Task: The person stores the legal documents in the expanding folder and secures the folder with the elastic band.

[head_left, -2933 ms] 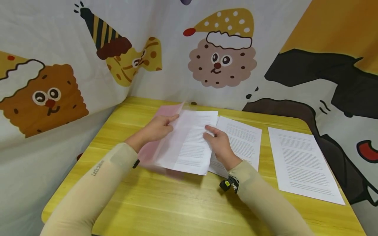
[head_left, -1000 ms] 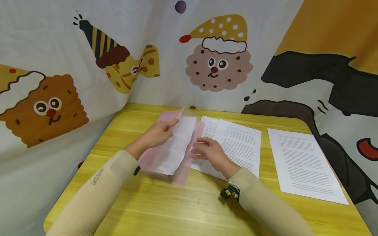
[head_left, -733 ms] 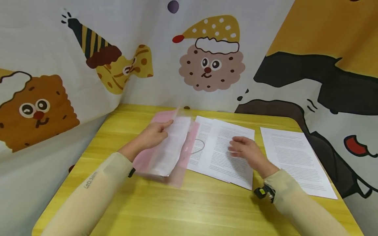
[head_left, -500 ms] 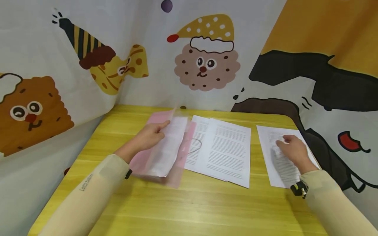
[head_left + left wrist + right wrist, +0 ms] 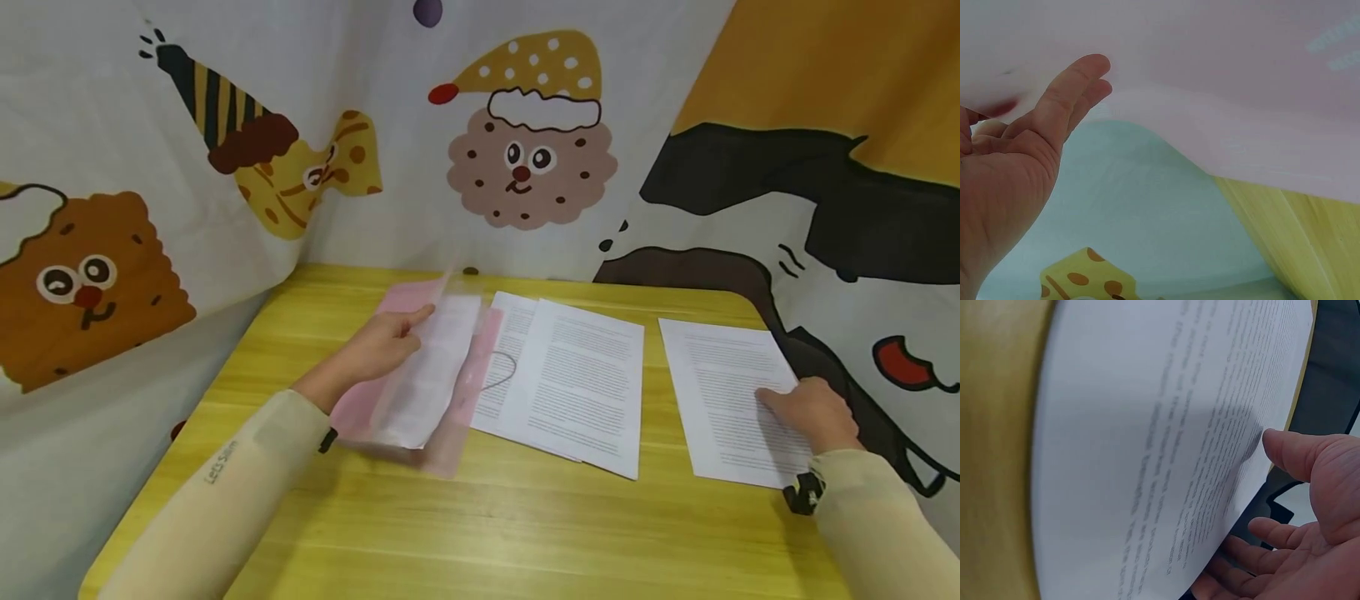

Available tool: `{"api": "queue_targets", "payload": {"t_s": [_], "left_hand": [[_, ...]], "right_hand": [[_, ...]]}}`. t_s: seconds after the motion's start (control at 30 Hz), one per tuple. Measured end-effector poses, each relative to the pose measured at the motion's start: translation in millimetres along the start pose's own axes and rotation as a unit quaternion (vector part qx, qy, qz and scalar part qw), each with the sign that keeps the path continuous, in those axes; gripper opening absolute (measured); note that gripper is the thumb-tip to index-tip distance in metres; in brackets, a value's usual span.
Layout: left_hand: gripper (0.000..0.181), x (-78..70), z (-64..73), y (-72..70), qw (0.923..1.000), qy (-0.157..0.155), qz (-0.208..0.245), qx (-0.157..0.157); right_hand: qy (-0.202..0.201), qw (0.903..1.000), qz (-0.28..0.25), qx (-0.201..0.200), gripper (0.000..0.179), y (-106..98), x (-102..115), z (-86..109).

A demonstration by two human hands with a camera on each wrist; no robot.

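Observation:
In the head view my left hand (image 5: pixel 382 340) holds up the clear inner leaf of a pink plastic folder (image 5: pixel 405 296), its index finger straight along the leaf. White paper (image 5: pixel 438 375) lies inside the folder, and a thin curved loop shows at its right side. The left wrist view has two fingers (image 5: pixel 1072 87) extended against the translucent plastic (image 5: pixel 1210 81). My right hand (image 5: pixel 813 412) is at the right edge of a printed sheet (image 5: pixel 720 375) on the far right. Its thumb (image 5: pixel 1288 450) lies on the page, while the other fingertips go under the edge.
Two overlapping printed papers (image 5: pixel 585 387) lie between the folder and the right-hand sheet. The yellow wooden table (image 5: pixel 480 525) ends close behind the right hand. A cartoon-printed cloth (image 5: pixel 397 233) hangs behind and beside the table.
The right hand has left the paper in the folder and moved right, over the middle papers, to the far-right sheet's edge. The left hand has stayed at the folder. The view has turned slightly.

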State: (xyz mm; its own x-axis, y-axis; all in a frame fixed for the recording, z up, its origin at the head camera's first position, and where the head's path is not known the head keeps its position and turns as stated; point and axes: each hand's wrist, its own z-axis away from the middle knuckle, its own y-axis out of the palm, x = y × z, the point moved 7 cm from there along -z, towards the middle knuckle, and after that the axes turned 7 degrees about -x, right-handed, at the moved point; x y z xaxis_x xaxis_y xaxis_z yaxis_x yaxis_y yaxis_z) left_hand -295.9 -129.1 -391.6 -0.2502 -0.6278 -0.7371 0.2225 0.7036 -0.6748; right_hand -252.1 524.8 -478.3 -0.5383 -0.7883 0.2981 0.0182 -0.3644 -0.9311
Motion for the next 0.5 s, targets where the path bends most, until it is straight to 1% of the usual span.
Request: {"api": "queue_targets", "payload": {"t_s": [0.17, 0.37, 0.5], "left_hand": [[0.062, -0.9, -0.7, 1.3, 1.0, -0.002, -0.001, 0.002], [0.062, -0.4, -2.3, 2.4, 0.9999, -0.001, 0.01, 0.002], [0.062, 1.0, -2.7, 1.1, 0.9999, 0.001, 0.01, -0.001]], "right_hand": [[0.009, 1.0, 0.0, 0.003, 0.087, -1.8, 2.2, 4.0], [0.041, 0.9989, 0.017, 0.015, 0.09, -8.9, -7.5, 4.7], [0.042, 0.9985, 0.034, -0.003, 0.089, -18.1, -11.3, 2.4]]}}
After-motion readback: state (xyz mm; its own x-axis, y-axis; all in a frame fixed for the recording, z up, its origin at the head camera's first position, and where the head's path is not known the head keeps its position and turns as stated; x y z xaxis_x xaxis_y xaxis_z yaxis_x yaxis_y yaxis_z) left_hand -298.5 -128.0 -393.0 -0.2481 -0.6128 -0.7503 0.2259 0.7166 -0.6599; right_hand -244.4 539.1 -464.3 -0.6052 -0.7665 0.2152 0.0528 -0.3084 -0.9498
